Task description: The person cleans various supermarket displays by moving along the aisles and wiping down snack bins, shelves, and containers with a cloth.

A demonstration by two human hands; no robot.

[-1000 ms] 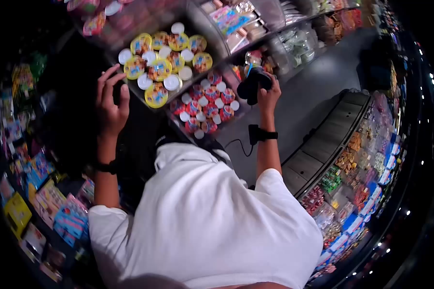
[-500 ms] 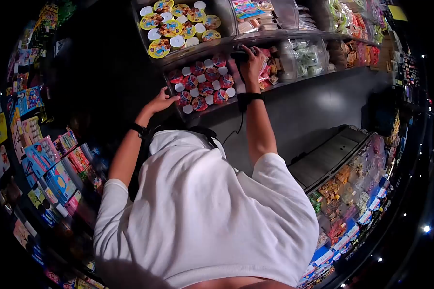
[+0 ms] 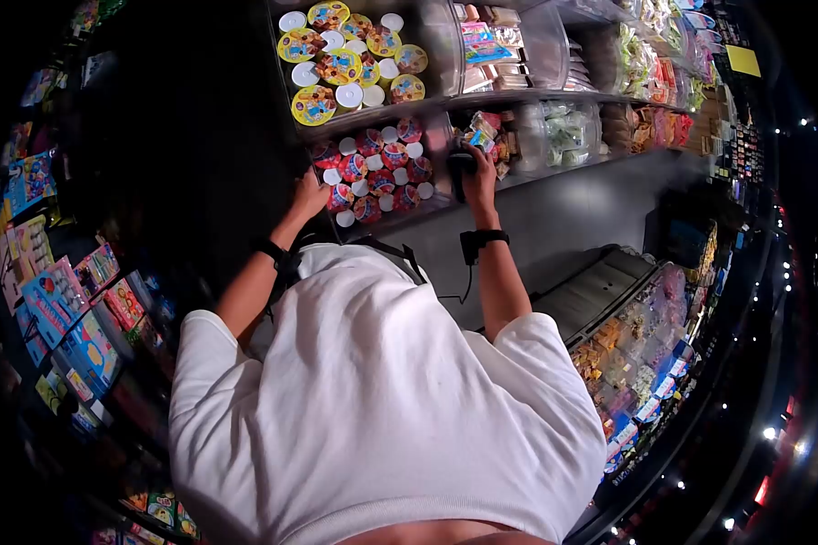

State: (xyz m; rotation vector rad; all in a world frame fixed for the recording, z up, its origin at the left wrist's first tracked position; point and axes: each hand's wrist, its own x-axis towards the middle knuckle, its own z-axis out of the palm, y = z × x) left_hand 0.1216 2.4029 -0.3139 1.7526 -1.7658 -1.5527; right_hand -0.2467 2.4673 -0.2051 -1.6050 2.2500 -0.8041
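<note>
My left hand (image 3: 311, 194) is at the left side of a clear bin (image 3: 400, 221), its fingers closed around the bin's edge. Inside that bin stand rows of red-labelled cups (image 3: 394, 156) with white lids. My right hand (image 3: 482, 184) is closed on a black rounded device (image 3: 463, 169), whose exact kind I cannot make out. Just beyond its fingertips lie colourful wrapped snack packets (image 3: 487, 127) in the neighbouring bin; whether the fingers touch them is unclear. Each wrist wears a black band, and a thin cable hangs from the right wristband (image 3: 482, 243).
Above the red cups is a bin of yellow-lidded cups (image 3: 341, 68). Rightward, more bins hold bagged snacks (image 3: 573, 127). A grey panel (image 3: 563, 202) runs below the shelf. Boxed goods (image 3: 54, 309) line the left, and more packets (image 3: 627, 331) are at lower right.
My left hand's fingers, spread apart before, have closed at the bin's edge. My right hand, still holding the black device, has drawn back toward me from the bins. The view has shifted slightly.
</note>
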